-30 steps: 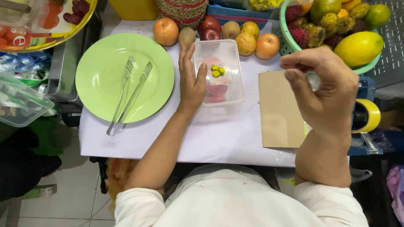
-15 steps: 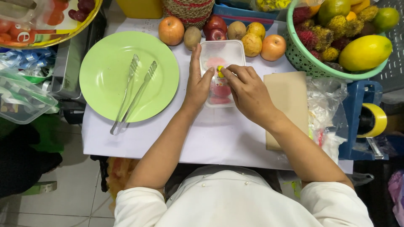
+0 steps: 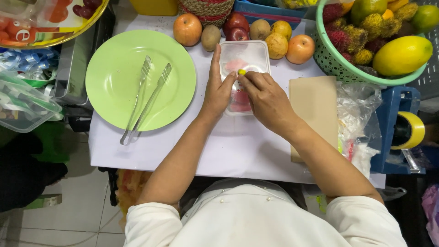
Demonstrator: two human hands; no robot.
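A clear plastic lidded container (image 3: 250,56) with pink fruit pieces inside lies on the white table (image 3: 238,151). My left hand (image 3: 218,89) rests flat against its left edge, steadying it. My right hand (image 3: 267,101) lies over the container's lower half, fingertips pinching a small yellow sticker (image 3: 241,72) on the lid. A light green plate (image 3: 123,68) to the left carries metal tongs (image 3: 145,101).
Apples, a kiwi and other round fruit (image 3: 260,29) line the table's far edge. A green basket (image 3: 336,57) of mixed fruit stands at the right. A tan cardboard sheet (image 3: 315,105), crumpled plastic bags (image 3: 359,114) and a yellow tape roll (image 3: 409,130) lie right. A plastic tub (image 3: 23,107) sits left.
My right hand came from the right side of the table over the cardboard to the container. It now presses the yellow sticker on the lid. My left hand stayed put.
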